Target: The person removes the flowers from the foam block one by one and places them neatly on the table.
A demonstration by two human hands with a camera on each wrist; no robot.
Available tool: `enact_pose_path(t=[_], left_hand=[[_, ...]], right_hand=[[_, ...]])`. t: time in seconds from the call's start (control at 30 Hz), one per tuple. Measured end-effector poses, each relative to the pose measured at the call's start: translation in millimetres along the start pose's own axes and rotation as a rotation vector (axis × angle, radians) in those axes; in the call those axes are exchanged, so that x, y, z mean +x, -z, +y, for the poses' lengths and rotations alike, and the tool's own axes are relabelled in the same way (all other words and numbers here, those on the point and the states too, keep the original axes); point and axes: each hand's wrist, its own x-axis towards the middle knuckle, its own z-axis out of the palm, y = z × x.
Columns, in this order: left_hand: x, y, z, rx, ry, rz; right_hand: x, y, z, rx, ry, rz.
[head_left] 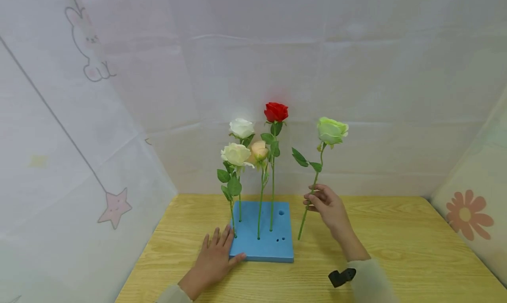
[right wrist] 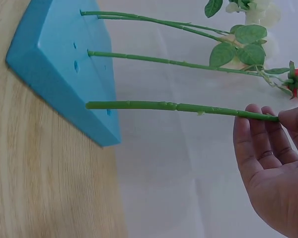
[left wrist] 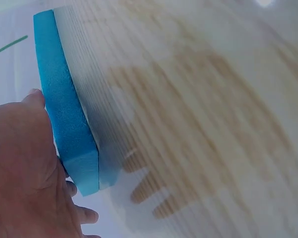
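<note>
My right hand [head_left: 328,207] pinches the stem of a pale green artificial rose [head_left: 332,130] between thumb and fingers. The flower is held upright with a slight lean, its bare stem end [right wrist: 97,105] just right of a blue foam block [head_left: 261,249]. At the block's left front corner rests my left hand [head_left: 215,258], fingers spread along its edge. Standing in the block are a red rose [head_left: 276,112], a white rose [head_left: 242,128], a cream rose [head_left: 236,154] and a peach rose [head_left: 259,151]. Holes [head_left: 281,213] show in the block's right part.
The block lies on a wood-grain table [head_left: 396,241]. Pale cloth [head_left: 356,74] hangs behind the table and along both sides, printed with a rabbit, a star and a flower. A black strap piece [head_left: 342,277] is at my right sleeve.
</note>
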Motion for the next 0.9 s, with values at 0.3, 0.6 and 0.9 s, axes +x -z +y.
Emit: enact_pose_path(t=[0.3,0.6,0.9], left_hand=[[1.1,1.4,-2.2,-0.047,0.0,-0.011],[3.9,-1.5,-6.2,-0.066,-0.011,-0.022],[4.1,-2.8,-8.4,-0.091,-0.036,-0.009]], right_hand=[[-6.4,20.0,5.2,-0.037,0.008,0.009],[-12.1,36.0,5.7,-0.067,-0.011,0.02],[-16.1,50.4,5.5,-0.092,-0.023,0.043]])
